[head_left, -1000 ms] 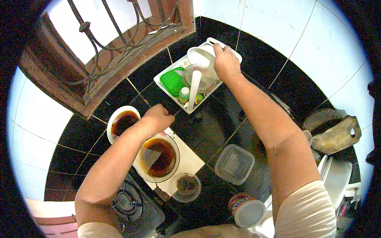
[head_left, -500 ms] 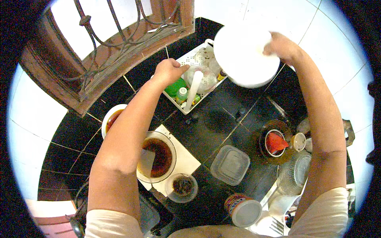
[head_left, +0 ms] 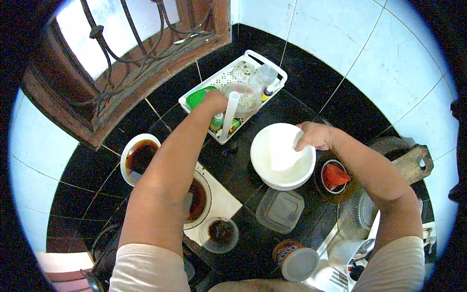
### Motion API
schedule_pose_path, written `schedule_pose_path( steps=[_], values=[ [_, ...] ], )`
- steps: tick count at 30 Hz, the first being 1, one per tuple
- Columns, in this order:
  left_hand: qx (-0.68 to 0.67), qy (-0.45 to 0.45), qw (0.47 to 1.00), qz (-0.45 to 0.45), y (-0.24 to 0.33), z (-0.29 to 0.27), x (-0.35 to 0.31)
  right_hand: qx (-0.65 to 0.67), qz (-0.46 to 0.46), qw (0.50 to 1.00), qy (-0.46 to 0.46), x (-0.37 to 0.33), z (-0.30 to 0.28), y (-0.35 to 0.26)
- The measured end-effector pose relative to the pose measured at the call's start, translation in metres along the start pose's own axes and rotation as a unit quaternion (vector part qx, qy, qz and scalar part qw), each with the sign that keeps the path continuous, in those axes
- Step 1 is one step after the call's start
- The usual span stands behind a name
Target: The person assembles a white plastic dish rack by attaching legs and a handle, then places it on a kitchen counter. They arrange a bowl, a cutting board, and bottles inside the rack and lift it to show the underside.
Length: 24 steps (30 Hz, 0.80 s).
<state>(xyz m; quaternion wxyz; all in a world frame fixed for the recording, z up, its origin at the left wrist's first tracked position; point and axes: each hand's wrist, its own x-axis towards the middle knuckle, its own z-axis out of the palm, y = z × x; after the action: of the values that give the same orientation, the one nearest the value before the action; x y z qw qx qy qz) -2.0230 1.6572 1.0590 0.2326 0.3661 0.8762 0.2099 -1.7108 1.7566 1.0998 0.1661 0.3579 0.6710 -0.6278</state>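
My right hand (head_left: 316, 136) grips the rim of a white bowl (head_left: 267, 168), thumb inside it. The bowl is tilted toward me, its inside showing bare, over the counter beside a clear lidded container (head_left: 280, 210). My left hand (head_left: 215, 101) reaches into a white perforated tray (head_left: 260, 56) at the back; its fingers are turned away and hidden. Close to it in the tray are a green packet (head_left: 197, 98), a small green bottle (head_left: 216, 123), a white tube (head_left: 230, 114) standing up and a clear round container (head_left: 242, 95).
At left, a white bowl of dark liquid (head_left: 142, 155) and, partly behind my left arm, a larger container of it (head_left: 198, 198). A clear cup (head_left: 220, 235), a lidded tub (head_left: 300, 264), a red item in a cup (head_left: 335, 176) and a wooden board (head_left: 412, 164) lie around. A barred window (head_left: 121, 58) is upper left.
My right hand has brought the white bowl down and toward me from above the tray's far right corner. My left hand has moved down into the tray, its fingers no longer stretched out.
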Motion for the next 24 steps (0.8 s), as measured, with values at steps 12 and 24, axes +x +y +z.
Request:
schedule_pose_path(
  steps=[12,24],
  values=[
    [-0.397,-0.013,0.918,-0.017,0.033,-0.051,-0.028,-0.293,-0.066,0.949,0.091,0.017,0.007,0.013],
    [-0.181,0.059,0.962,0.197,0.13,-0.175,-0.138,0.011,-0.169,0.981,0.093,-0.072,-0.03,-0.097]
  ],
)
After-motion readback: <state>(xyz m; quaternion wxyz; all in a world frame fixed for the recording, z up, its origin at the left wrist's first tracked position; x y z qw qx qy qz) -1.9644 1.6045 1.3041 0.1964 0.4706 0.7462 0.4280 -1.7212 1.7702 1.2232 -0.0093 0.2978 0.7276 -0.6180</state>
